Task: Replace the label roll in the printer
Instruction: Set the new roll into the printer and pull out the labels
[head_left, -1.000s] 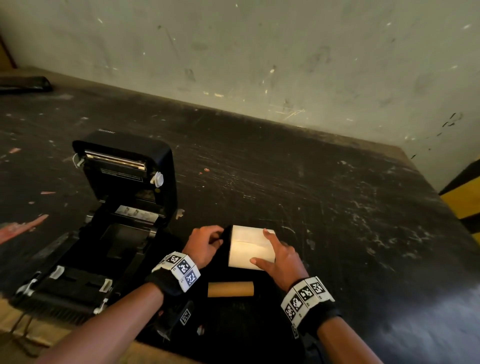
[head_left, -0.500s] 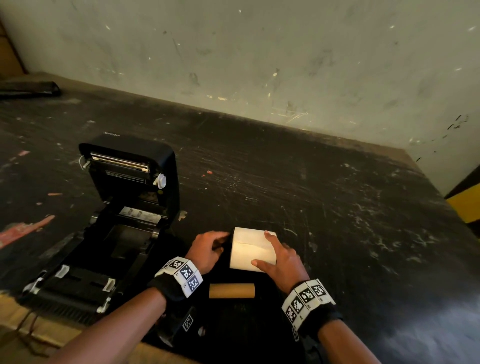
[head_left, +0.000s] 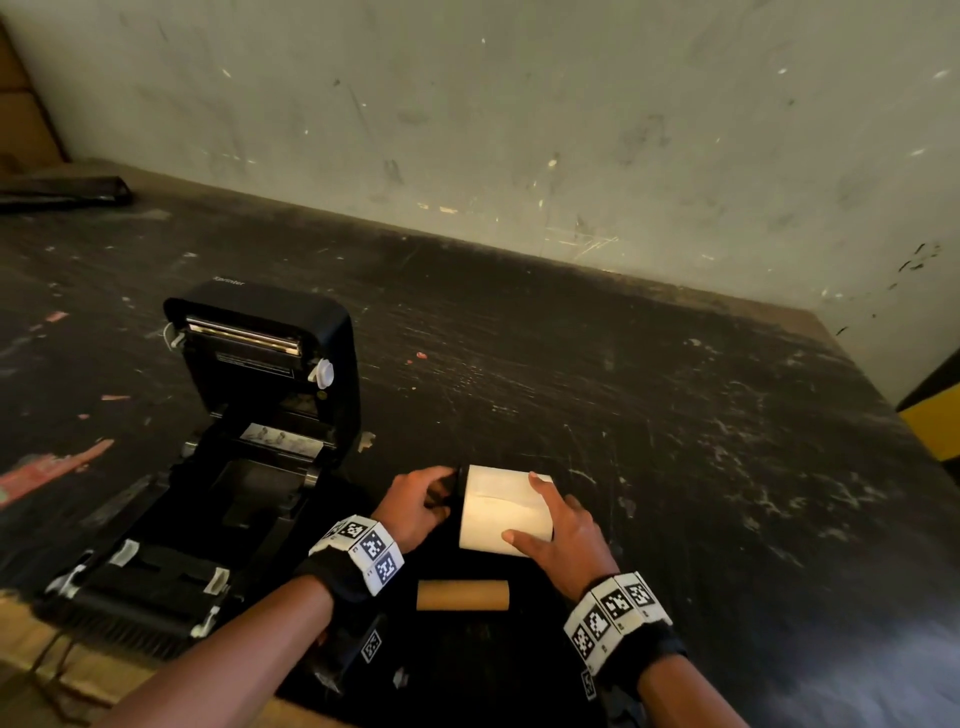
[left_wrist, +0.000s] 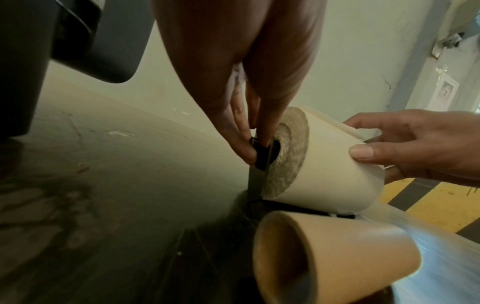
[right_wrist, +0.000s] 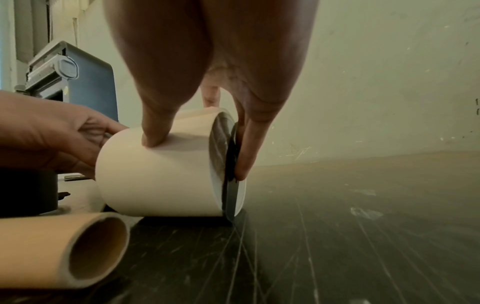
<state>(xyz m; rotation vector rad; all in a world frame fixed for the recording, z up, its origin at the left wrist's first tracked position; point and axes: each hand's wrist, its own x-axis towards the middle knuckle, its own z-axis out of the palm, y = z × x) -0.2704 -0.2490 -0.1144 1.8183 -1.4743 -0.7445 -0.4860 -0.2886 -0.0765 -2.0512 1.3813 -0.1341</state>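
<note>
The label roll (head_left: 506, 512) is lying on the desk (head_left: 675, 441), axis running left-right. The left hand (head_left: 415, 506) is pinching the black spindle (left_wrist: 263, 153) at its left end; the right hand (head_left: 563, 530) is gripping its right end, the open printer (head_left: 218, 467) sitting left.

From head height, the wide view looks forward and down across the dark surface (head_left: 649, 415) toward the pale wall, the open printer (head_left: 249, 415) at left. Both wrist cameras sit low, close above the surface: the left looks along the left hand (left_wrist: 233, 82) toward the label roll (left_wrist: 324, 164), the right along the right hand (right_wrist: 207, 61) at the same roll from its opposite end. All three views share the roll and the empty cardboard core (head_left: 462, 595) (looming large in both wrist views).
</note>
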